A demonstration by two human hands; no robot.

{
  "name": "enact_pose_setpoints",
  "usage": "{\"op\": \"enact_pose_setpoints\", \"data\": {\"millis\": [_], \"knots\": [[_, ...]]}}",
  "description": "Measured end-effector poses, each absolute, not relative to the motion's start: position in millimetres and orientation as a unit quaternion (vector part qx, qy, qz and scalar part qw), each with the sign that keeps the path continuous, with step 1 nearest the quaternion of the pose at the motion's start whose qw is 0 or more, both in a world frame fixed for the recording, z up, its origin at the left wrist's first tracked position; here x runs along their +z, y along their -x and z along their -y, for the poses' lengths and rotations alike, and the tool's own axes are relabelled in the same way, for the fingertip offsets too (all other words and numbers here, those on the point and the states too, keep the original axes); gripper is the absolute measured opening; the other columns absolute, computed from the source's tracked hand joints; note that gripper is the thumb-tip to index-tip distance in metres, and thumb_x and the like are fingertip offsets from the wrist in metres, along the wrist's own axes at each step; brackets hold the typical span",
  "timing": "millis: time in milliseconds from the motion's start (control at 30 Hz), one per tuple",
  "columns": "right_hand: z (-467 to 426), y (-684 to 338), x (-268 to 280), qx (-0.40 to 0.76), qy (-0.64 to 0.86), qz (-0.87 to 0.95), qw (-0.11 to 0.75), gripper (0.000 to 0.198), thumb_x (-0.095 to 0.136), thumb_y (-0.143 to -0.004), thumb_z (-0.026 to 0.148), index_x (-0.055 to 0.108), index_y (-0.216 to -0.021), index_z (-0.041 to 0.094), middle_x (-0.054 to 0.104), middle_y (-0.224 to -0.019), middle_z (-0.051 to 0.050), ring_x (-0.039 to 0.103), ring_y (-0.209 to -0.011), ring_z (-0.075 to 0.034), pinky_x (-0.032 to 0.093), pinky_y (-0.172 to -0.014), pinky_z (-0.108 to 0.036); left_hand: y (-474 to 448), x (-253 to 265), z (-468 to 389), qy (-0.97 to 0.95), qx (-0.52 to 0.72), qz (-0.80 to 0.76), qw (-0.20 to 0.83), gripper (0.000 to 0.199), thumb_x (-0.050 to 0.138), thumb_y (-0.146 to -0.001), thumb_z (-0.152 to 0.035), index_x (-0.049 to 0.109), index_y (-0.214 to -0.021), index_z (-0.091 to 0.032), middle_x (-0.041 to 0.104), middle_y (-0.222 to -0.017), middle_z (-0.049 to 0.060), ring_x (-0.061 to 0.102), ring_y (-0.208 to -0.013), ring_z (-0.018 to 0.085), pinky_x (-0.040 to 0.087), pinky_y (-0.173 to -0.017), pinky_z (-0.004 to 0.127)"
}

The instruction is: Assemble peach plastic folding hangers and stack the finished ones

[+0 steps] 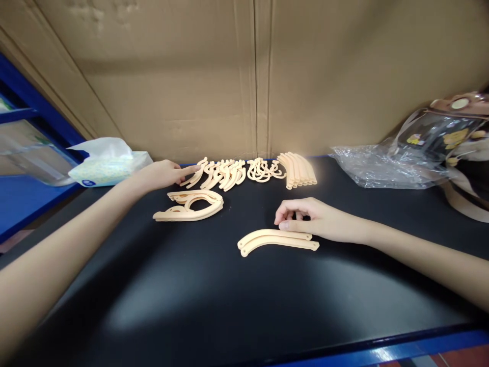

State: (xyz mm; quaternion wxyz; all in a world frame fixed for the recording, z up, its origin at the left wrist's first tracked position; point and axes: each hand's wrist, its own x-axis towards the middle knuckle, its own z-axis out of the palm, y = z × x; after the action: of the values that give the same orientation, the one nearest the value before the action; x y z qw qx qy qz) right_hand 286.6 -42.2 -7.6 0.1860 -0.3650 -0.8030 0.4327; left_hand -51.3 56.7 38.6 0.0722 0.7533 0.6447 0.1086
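Observation:
My left hand (164, 174) reaches to the far left end of a row of cream curved plastic pieces (225, 175). Its index finger is stretched out over the leftmost piece, and I see no firm grip. Just behind two long curved hanger arms (277, 239), my right hand (301, 216) rests with loosely bent fingers and nothing visible in them. The two arms lie side by side, almost parallel. In front of my left hand are folded cream hangers (191, 206), lying on the black table. Part of my right hand's fingers is hidden behind its thumb.
Cream hooks (260, 169) and a stack of long curved arms (298, 171) lie along the table's back. A tissue pack (110, 163) stands at left. Clear plastic wrap (385, 165) and a transparent bag (439, 135) are at right. A cardboard wall (191, 76) rises behind.

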Motion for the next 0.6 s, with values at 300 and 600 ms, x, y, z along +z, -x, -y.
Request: {"op": "enact_pose_setpoints", "data": {"millis": [300,600], "knots": [[41.9,-287.8,-7.0,0.432,0.37,0.803,0.178,0.03,0.055,-0.087,0.047,0.062,-0.089,0.018,0.058,-0.074,0.001,0.048,-0.063,-0.011,0.036,-0.055,-0.023,48.7,39.7,-61.2,-0.73,0.019,-0.668,0.143,0.05,0.061,-0.071,-0.063,0.07,-0.076,-0.014,0.061,-0.066,-0.002,0.049,-0.068,0.014,0.033,-0.062,0.025],[42.3,-289.0,-7.5,0.432,0.35,0.808,0.198,0.027,0.055,-0.087,0.044,0.062,-0.088,0.017,0.059,-0.074,0.001,0.048,-0.063,-0.01,0.036,-0.056,-0.022,48.4,42.6,-66.0,-0.719,0.036,-0.673,0.172,0.036,0.067,-0.068,-0.05,0.071,-0.078,-0.015,0.068,-0.074,0.001,0.056,-0.078,0.019,0.039,-0.069,0.026]]}}
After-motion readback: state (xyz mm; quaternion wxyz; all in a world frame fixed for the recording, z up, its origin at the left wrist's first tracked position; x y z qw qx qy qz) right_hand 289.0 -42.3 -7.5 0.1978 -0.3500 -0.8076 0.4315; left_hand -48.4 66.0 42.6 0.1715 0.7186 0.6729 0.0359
